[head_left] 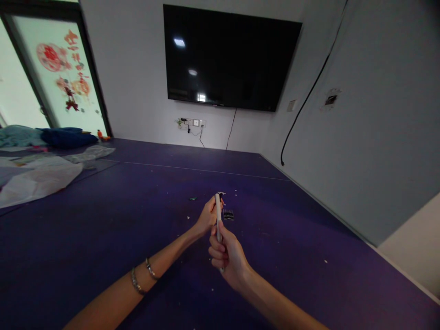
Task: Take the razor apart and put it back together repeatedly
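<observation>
Your right hand [233,257]'s gripping the white stick [218,210], long axis near-to-far; left hand [207,216]'s just left of the far end. Can't tell that one's grip.

A big black TV [233,59] hung on the pale wall [130,68], above some plugs [195,123]. A long black wire [328,56] dangled on the right. Red pictures [51,57] decorated the door [27,68]. Near it lay a dark blue cloth [67,137], maybe a blanket.
</observation>
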`<control>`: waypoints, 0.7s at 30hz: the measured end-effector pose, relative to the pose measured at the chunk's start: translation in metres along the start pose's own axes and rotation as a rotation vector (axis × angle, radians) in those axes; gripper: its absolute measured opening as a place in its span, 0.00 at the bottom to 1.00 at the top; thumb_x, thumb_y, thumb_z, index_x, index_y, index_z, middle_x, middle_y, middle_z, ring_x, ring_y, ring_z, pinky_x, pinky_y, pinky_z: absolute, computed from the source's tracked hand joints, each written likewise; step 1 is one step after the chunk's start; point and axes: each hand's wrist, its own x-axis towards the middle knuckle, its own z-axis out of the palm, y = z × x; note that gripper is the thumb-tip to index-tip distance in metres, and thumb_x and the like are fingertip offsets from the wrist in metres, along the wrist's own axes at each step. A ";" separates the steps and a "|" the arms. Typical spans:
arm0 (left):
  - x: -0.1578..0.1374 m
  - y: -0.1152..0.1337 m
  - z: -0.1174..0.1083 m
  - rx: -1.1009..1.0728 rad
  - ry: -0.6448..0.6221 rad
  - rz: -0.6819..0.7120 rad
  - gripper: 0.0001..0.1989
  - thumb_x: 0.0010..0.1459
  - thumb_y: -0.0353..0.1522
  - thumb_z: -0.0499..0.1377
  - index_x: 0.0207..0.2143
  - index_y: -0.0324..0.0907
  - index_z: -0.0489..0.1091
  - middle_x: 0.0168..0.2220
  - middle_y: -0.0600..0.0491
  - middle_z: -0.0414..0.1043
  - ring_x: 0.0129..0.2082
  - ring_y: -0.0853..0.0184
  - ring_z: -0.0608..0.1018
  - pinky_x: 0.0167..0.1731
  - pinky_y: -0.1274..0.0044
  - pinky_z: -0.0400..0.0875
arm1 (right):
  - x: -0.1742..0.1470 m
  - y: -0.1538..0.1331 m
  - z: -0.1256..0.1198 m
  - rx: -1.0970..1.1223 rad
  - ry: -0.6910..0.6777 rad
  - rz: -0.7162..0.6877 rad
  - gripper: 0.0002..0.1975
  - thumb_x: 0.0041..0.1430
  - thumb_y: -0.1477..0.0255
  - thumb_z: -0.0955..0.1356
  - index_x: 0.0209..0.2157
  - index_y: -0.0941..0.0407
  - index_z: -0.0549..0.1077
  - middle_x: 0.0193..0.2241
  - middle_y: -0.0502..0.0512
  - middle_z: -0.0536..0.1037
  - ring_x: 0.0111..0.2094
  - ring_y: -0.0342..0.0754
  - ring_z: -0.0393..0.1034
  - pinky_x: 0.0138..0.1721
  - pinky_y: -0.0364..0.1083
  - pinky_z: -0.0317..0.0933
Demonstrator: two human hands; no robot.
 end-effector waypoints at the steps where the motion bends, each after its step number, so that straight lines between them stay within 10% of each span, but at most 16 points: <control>1: 0.000 0.001 0.000 -0.004 0.001 0.000 0.06 0.52 0.33 0.54 0.30 0.40 0.62 0.21 0.59 0.57 0.20 0.76 0.61 0.21 0.82 0.57 | -0.001 0.000 0.000 0.001 -0.002 0.008 0.16 0.50 0.57 0.67 0.27 0.56 0.62 0.11 0.38 0.49 0.13 0.33 0.33 0.12 0.35 0.28; 21: 0.000 0.003 0.000 0.049 0.007 0.020 0.06 0.50 0.33 0.54 0.29 0.39 0.62 0.21 0.59 0.57 0.20 0.75 0.61 0.22 0.82 0.57 | 0.003 -0.004 0.006 0.019 -0.016 -0.030 0.16 0.51 0.58 0.67 0.27 0.56 0.63 0.11 0.38 0.49 0.13 0.33 0.33 0.12 0.35 0.28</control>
